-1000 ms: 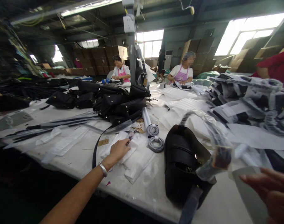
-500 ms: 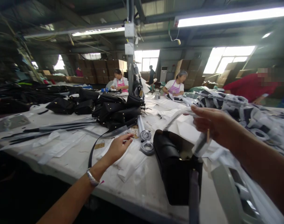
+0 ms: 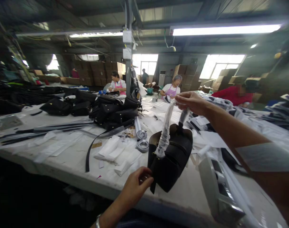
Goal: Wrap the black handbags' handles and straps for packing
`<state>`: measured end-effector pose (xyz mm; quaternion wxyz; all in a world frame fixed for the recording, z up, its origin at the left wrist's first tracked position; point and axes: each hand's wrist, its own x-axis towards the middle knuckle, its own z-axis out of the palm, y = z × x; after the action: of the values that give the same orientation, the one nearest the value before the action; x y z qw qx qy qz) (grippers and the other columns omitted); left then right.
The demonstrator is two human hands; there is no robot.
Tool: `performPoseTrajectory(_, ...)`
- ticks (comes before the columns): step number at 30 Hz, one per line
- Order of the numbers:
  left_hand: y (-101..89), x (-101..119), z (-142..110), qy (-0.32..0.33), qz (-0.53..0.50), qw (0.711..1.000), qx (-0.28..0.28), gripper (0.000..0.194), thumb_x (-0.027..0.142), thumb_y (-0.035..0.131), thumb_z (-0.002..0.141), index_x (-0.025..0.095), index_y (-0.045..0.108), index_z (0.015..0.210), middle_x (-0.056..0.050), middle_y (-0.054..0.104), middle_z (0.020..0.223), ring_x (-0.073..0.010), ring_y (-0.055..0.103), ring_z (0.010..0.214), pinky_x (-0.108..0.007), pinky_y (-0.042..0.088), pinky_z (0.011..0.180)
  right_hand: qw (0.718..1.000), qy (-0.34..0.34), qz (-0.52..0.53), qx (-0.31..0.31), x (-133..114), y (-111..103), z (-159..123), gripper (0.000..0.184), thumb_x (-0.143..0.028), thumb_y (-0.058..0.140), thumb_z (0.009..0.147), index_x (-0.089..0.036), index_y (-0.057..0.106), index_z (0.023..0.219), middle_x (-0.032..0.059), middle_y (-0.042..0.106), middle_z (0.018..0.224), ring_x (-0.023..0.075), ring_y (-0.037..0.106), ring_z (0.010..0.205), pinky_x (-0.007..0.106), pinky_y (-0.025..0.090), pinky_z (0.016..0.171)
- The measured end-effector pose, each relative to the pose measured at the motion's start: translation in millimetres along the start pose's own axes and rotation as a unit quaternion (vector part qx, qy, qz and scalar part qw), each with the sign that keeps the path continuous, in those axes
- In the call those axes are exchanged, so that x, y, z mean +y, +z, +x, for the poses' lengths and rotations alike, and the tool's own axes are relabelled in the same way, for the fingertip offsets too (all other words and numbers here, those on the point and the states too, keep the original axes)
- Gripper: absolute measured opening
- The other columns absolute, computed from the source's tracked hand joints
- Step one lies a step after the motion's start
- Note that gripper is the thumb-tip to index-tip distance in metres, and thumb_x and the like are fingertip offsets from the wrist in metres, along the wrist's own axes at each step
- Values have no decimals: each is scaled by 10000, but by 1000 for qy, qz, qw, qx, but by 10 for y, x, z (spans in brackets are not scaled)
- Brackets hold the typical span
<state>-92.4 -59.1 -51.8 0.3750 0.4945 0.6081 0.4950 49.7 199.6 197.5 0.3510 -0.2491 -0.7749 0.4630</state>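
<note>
A black handbag [image 3: 175, 158] hangs tilted over the table's near edge. Its handle [image 3: 165, 136] is wrapped in clear plastic, and my right hand [image 3: 190, 102] is closed round the top of it. Low on the bag's left side, my left hand [image 3: 138, 183] pinches a short black strap [image 3: 153, 187] between thumb and fingers; the exact grip is partly hidden. Left of the bag lie two coiled straps in plastic [image 3: 142, 145] and some white paper sheets [image 3: 111, 148].
A pile of black bags [image 3: 113, 110] sits at centre-left on the white table [image 3: 70, 164]. A grey tape dispenser [image 3: 218, 190] stands at the near right. Plastic-wrapped straps [image 3: 258, 122] heap on the right. Co-workers [image 3: 171, 90] sit across the table.
The handbag has turned and been lifted by its handle, further from me. My left hand has come right and down to the bag's side and closed there.
</note>
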Motion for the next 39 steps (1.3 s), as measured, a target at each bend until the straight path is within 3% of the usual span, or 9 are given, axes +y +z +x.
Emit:
performPoseTrajectory(4,389,-293,-125,-34,-28,999,32,433,326,656,803,172,585,1202,-122,637,1160,-246,603,1073,-314,526,824,994,-75,-65,-50,489,90,76,546,-680,711,684,-153,598,592,-55,503,498,67,437,475,211,379,495)
performPoseTrajectory(9,568,-498,57,-2,35,985,169,524,305,671,782,177,520,1267,-125,591,1179,-246,593,1048,-337,529,795,987,-89,-134,18,813,133,-85,485,-639,651,775,-158,699,734,35,667,670,163,588,659,303,473,688)
performPoseTrajectory(12,583,-516,185,27,74,977,199,481,267,692,762,196,549,1215,-111,587,1217,-247,580,1099,-344,518,840,975,-106,-159,114,811,173,-555,406,-556,559,882,-188,712,956,67,724,868,209,641,832,353,480,810)
performPoseTrajectory(15,600,-519,266,20,82,980,181,444,248,708,754,188,574,1173,-93,642,1123,-238,618,1032,-343,513,849,918,-70,-213,327,931,381,-1292,348,-510,529,913,-213,709,933,35,723,753,202,671,737,321,505,730)
performPoseTrajectory(20,641,-472,255,3,66,988,143,301,242,717,772,166,651,1056,-77,702,977,-221,653,888,-301,510,753,978,172,-112,34,1584,1118,-2203,465,-599,567,822,-185,747,933,16,663,508,187,591,422,283,461,477)
performPoseTrajectory(24,628,-320,91,64,52,992,95,136,245,642,858,191,717,958,-41,724,904,-186,658,823,-265,492,741,983,173,-47,28,1833,1556,-2226,498,-588,637,769,-168,749,1014,59,738,727,199,621,544,291,489,580)
performPoseTrajectory(29,3,-253,113,70,141,985,72,160,283,607,889,221,752,916,-18,753,895,-171,689,856,-233,517,794,984,175,-11,-12,1704,1516,-2036,467,-605,638,782,-171,715,627,0,545,520,150,504,541,250,372,532)
performPoseTrajectory(34,-1137,-497,703,-12,287,921,262,321,159,470,923,135,636,1197,-124,683,1121,-199,680,893,-308,526,809,967,229,96,-60,1698,1492,-2031,537,-664,601,792,-154,768,813,-12,491,511,118,412,523,241,275,497)
performPoseTrajectory(39,-1624,-646,1253,-18,399,890,221,380,22,638,748,198,714,1077,-91,646,1146,-233,631,1006,-347,455,938,958,254,109,-77,1851,1597,-2048,634,-743,591,741,-136,770,781,-18,451,466,106,384,486,241,267,495)
